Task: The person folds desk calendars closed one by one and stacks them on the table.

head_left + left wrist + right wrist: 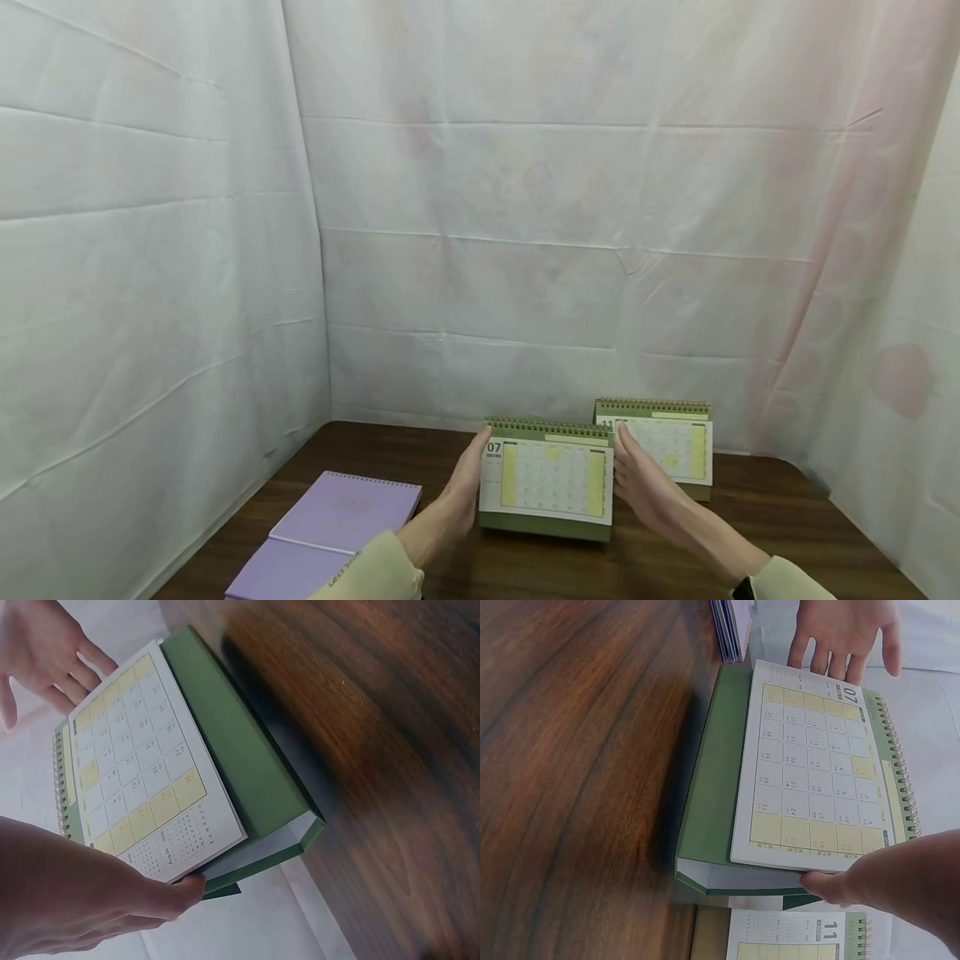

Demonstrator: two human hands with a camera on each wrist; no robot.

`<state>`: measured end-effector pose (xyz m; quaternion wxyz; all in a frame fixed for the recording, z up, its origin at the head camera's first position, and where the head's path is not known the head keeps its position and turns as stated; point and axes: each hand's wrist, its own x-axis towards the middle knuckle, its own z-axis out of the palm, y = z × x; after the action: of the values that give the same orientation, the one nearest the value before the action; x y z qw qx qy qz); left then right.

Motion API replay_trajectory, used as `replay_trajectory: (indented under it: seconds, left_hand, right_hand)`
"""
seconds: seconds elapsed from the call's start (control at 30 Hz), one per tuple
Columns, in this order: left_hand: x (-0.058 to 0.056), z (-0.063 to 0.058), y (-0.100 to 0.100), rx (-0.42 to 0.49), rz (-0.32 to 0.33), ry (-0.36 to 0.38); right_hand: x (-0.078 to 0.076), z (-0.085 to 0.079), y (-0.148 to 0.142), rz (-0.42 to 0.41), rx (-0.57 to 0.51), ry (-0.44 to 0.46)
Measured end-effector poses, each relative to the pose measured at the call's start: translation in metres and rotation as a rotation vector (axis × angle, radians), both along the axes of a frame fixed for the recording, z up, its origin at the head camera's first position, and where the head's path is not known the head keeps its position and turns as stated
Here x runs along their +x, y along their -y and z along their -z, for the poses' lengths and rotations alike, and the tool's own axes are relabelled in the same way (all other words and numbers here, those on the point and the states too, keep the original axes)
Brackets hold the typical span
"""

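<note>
A green desk calendar, its page marked 07, stands upright like a tent between my two hands, with a dark shadow on the wood beside its base in both wrist views. My left hand is along its left side, palm facing inward and fingers extended. On the opposite side, my right hand has its thumb at the edge and its fingers fairly straight. The right wrist view shows the thumb tip right at the calendar's side edge. Behind the right hand stands a second green calendar showing 11, partly hidden.
Two purple spiral-bound items, one overlapping the other, lie at the left of the dark wooden table. Pale fabric hangs behind the table and along both sides.
</note>
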<state>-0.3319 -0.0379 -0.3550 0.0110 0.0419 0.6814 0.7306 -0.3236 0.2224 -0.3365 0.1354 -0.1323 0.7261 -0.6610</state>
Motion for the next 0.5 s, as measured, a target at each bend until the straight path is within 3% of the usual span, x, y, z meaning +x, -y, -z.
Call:
replay_trajectory:
  seconds: [0.5]
  left_hand:
    - [0.004, 0.004, -0.005, -0.009, 0.008, 0.008]
  right_hand:
    - [0.011, 0.003, -0.005, 0.013, 0.002, 0.035]
